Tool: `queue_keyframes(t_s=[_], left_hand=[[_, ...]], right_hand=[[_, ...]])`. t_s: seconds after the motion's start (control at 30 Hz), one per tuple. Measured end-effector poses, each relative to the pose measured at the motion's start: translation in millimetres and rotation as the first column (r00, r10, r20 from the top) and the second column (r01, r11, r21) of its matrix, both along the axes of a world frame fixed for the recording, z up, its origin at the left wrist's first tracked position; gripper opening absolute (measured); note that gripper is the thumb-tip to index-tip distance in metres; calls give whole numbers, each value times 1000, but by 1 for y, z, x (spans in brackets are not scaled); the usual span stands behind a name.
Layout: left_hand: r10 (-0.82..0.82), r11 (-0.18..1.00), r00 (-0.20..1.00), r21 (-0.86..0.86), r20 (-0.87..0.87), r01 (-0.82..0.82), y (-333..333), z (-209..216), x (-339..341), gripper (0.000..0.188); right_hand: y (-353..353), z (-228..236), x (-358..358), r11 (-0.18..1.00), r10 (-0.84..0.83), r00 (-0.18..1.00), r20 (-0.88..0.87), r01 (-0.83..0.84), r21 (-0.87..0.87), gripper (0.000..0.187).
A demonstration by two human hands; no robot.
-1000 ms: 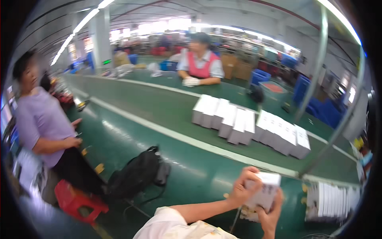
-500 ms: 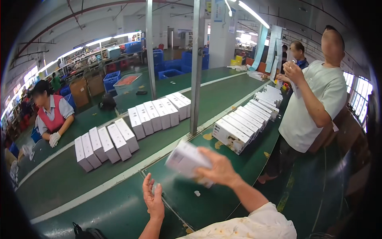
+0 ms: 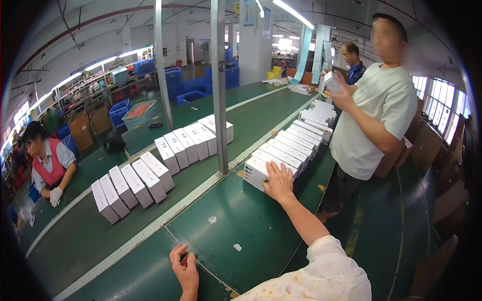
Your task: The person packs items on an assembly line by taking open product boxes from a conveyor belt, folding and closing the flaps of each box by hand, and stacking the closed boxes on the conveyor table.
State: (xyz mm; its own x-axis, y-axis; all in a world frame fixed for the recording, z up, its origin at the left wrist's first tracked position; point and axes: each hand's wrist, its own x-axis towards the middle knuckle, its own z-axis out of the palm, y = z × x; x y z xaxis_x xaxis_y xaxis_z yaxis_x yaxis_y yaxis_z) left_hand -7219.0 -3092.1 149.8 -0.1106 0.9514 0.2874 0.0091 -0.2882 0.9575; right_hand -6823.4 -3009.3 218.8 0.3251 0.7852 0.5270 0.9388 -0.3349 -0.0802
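Observation:
My right hand (image 3: 279, 181) reaches forward to the near end of a row on the green table. Its fingers lie over the top of the nearest white box (image 3: 255, 172), with the thumb down at its near side. Behind that box, more white boxes (image 3: 286, 148) stand on edge, packed in a line running away from me. My left hand (image 3: 185, 271) hovers low over the table near the belt's edge, fingers loosely curled and a gap left before the thumb. Nothing shows in it.
Two groups of white boxes (image 3: 131, 185) (image 3: 186, 145) stand on the green belt (image 3: 150, 210) to the left. A metal post (image 3: 219, 90) rises beside the belt. White scraps (image 3: 237, 247) lie on the table. A co-worker (image 3: 374, 110) at right holds a small white box; a gloved person (image 3: 50, 165) sits across.
My right hand has carried the box from mid-table forward to the row's near end. My left hand has lowered and its fingers have curled in. The view has swung right.

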Motion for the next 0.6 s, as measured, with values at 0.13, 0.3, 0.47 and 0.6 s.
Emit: queue_keyframes(t_s=[0.13, 0.3, 0.47, 0.6], left_hand=[[-14, 1000, 1000, 3, 6, 14, -2, -26, -25, 28], [0, 1000, 1000, -2, 26, 0, -24, -21, -62, 27], [39, 994, 994, 104, -100, -28, -47, -4, -85, 29], [-67, 986, 997, 151, -31, 71, -66, 39, -58, 29]], right_hand=[[-15, 1, -16, 1000, -21, 999, 41, 21, -8, 82], [-28, -2, -72, 998, 53, 994, 99, -55, 23, 82], [-107, 11, -185, 820, 567, 819, -86, -551, 157, 67], [-187, 3, -238, 697, 706, 607, -364, -685, 211, 60]])
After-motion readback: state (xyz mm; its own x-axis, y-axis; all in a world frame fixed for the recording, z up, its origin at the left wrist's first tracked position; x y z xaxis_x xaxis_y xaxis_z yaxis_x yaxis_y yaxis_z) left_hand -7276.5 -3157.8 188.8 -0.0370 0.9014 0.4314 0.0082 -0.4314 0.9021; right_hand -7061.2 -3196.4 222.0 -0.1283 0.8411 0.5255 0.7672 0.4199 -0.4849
